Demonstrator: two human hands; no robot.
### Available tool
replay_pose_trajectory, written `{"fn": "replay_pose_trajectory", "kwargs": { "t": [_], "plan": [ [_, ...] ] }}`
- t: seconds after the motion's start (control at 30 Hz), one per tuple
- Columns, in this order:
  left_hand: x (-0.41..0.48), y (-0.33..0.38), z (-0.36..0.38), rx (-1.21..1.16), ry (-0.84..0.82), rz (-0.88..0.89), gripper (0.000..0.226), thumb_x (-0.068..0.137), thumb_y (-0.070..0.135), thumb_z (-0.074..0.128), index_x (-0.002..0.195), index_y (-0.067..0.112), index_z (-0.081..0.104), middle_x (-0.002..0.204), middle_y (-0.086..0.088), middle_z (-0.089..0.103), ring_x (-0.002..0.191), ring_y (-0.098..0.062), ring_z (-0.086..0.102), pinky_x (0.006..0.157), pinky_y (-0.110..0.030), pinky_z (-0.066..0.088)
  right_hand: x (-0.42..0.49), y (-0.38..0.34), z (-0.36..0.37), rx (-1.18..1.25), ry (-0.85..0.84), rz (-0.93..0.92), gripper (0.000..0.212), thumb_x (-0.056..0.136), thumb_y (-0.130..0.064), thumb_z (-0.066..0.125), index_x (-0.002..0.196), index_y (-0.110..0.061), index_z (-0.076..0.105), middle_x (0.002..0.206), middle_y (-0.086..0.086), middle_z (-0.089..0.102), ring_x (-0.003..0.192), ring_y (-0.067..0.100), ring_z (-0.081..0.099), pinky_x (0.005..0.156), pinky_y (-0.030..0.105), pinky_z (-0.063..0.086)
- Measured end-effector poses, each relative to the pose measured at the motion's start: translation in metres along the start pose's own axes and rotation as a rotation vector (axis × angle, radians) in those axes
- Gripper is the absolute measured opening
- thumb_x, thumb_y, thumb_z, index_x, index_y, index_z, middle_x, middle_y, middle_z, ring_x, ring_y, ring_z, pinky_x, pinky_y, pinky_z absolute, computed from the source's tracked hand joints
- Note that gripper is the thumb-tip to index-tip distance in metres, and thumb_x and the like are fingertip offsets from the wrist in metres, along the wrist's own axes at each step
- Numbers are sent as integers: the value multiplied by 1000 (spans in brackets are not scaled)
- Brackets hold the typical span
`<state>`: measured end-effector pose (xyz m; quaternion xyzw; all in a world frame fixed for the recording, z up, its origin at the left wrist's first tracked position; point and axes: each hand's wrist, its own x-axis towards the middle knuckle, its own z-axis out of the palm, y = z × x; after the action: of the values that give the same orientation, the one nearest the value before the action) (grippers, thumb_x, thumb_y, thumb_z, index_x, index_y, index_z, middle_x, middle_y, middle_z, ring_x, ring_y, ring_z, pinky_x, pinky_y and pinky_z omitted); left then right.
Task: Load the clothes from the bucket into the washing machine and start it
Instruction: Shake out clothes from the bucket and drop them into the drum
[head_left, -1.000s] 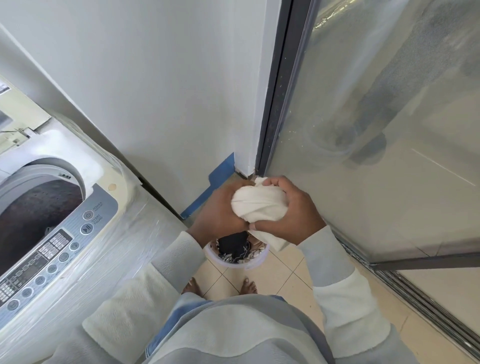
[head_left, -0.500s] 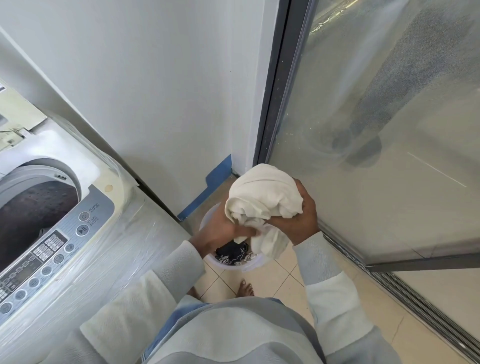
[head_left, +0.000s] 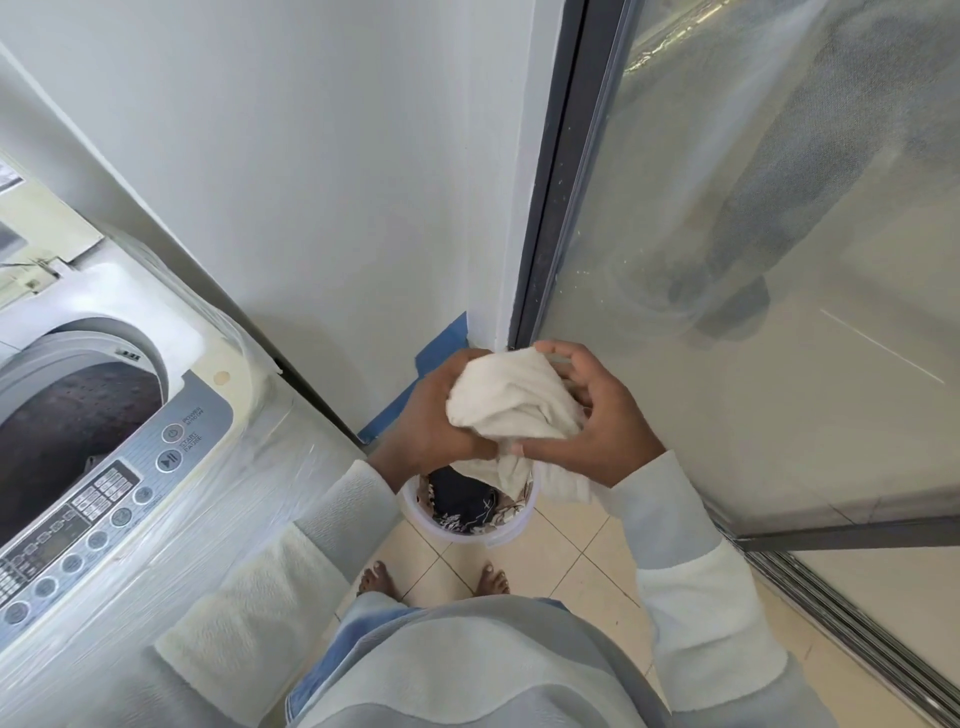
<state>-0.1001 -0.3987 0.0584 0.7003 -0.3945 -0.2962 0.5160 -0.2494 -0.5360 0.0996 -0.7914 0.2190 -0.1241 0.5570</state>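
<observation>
2 bare feet (head_left: 376, 579) stand before the white bucket (head_left: 447, 534) of dark clothes (head_left: 462, 499). Above the bucket, left hand (head_left: 431, 415) and right hand (head_left: 597, 421) together clutch a bunched cream cloth (head_left: 511, 402). The open washing machine (head_left: 156, 519) stands left of the bucket, blue tape (head_left: 441, 348) beyond.

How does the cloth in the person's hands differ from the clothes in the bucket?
The cream cloth is plain and pale; the dark clothes are black with patterned bits. The cream cloth is bunched between the left hand and right hand, above the bucket; the dark clothes lie inside it. Both are crumpled fabric.
</observation>
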Motion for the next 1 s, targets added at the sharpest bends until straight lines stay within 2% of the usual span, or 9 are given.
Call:
{"fn": "replay_pose_trajectory", "kwargs": {
  "t": [0.07,0.2,0.3,0.43,0.5,0.6,0.83,0.93,1.0],
  "plan": [
    [-1,0,-2,-123,75,-11,82,37,27,84,114,30,56,103,16,68,96,1,64,77,-14,49,-1,5,-7,63,69,-7,94,41,-44,93,125,-48,51,122,-9,63,114,7,60,95,34,52],
    [-2,2,1,-494,70,-43,64,47,8,83,109,15,66,103,0,71,100,-22,67,80,-32,53,-2,13,-5,129,79,-52,109,37,-52,93,134,-47,43,137,-7,52,128,13,49,107,44,43],
    [-6,7,11,-634,39,-58,44,56,3,79,98,14,71,96,-5,71,94,-28,67,78,-39,52,-2,15,12,239,93,-130,102,48,-49,91,135,-29,40,135,-16,54,129,4,49,103,23,42],
    [-7,13,15,-322,-24,-159,45,69,-3,79,109,-1,60,101,-11,64,99,-28,62,98,-47,49,0,21,29,294,356,56,77,45,-18,95,109,-30,54,102,-17,64,87,-21,59,71,0,43],
    [-9,12,2,-256,-110,-160,67,67,1,81,124,-7,48,115,-17,58,110,-28,57,106,-45,43,2,25,28,323,344,82,74,52,3,92,113,-20,57,104,-11,65,87,-15,62,71,4,46],
    [-21,13,-23,-509,-127,-104,118,59,42,88,149,12,19,137,-14,48,121,-26,52,98,-39,47,11,15,24,238,232,27,68,52,0,92,107,-26,60,97,-18,69,89,-7,64,75,11,48],
    [-47,5,-43,-534,399,-137,71,74,31,72,137,9,45,130,-7,61,121,-23,58,94,-30,50,42,-53,49,-176,-207,-5,94,47,-49,90,126,-51,41,121,-26,55,115,10,57,98,40,49],
    [-63,-4,-70,-710,629,-179,74,69,25,71,126,-13,44,95,7,72,89,-4,69,75,-18,53,53,-87,73,-193,-345,-91,98,45,-67,80,131,-56,34,129,-30,48,122,8,52,101,38,46],
    [-75,-9,-94,-828,733,-154,68,65,28,80,116,-6,51,92,2,72,79,-2,70,66,-17,54,65,-103,97,-101,-340,-192,81,58,-62,78,131,-50,44,130,-27,54,121,4,54,100,34,49]
  ]
}}
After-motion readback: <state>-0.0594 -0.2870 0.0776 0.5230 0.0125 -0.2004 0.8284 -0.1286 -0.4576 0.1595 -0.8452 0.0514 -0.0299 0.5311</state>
